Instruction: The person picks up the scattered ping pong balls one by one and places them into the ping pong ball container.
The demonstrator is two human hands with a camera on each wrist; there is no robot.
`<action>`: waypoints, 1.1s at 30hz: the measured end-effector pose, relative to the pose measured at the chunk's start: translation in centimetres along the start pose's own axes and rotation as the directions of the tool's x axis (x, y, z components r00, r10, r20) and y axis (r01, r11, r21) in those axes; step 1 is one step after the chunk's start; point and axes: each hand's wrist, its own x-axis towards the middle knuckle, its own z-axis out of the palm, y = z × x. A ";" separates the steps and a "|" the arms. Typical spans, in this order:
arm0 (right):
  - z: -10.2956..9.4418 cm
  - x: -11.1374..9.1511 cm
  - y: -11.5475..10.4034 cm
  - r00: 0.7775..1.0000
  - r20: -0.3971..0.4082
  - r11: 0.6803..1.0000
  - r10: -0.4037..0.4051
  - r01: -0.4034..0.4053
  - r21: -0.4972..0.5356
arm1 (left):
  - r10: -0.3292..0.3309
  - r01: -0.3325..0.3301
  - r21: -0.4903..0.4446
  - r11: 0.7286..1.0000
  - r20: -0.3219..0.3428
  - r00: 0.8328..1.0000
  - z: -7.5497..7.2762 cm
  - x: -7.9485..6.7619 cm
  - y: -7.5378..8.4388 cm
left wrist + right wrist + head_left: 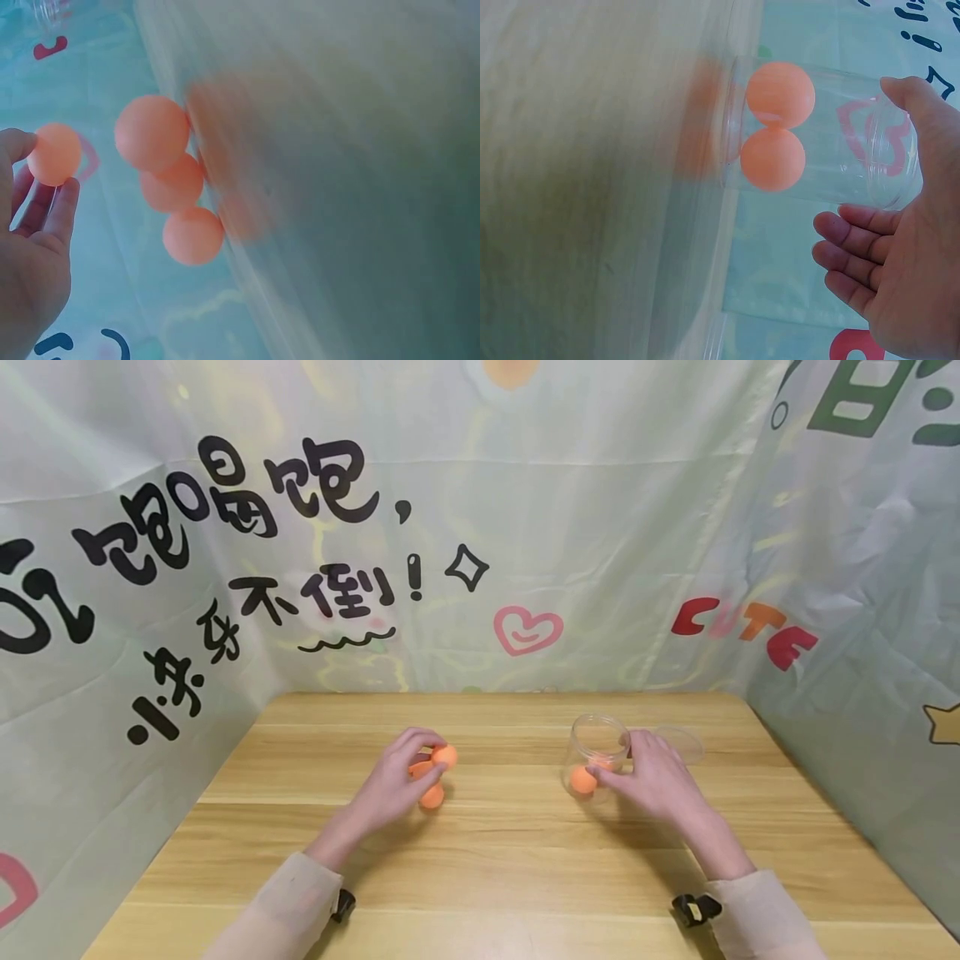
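Fingers [66, 206] of the person's left hand [393, 781] are pinching one smooth orange ball [54, 154] at their tips, holding it above the pale wood-grain table [487, 868]. Three more round orange balls [172, 184] are resting close together on the table, beside that hand. Well apart, the right hand [660, 777] is curving its thumb and fingers around the upper part of a clear, open-topped cylindrical jar [829, 169], which is standing upright. Two further orange balls [774, 159] are lying side by side at its bottom. A transparent round disc [684, 744] is lying just beyond the right hand.
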 end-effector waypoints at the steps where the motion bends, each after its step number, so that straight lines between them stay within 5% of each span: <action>1: 0.0 0.0 0.0 1.000 0.000 1.000 0.000 0.000 0.000 | 0.000 0.000 0.001 1.000 -0.002 1.000 0.1 0.1 0.1; 13: 0.0 0.0 0.1 1.000 -0.003 1.000 0.000 0.000 0.001 | 0.124 -0.122 0.030 0.992 -0.082 0.989 1.9 1.1 0.7; 19: 0.1 0.0 0.2 1.000 -0.003 1.000 0.000 0.000 0.001 | 0.095 -0.102 -0.090 0.991 -0.073 0.993 3.0 1.8 1.3; 33: 0.1 -0.1 0.0 1.000 0.002 1.000 0.007 -0.007 0.007 | 0.114 -0.120 -0.121 0.985 -0.054 0.992 4.7 3.2 2.7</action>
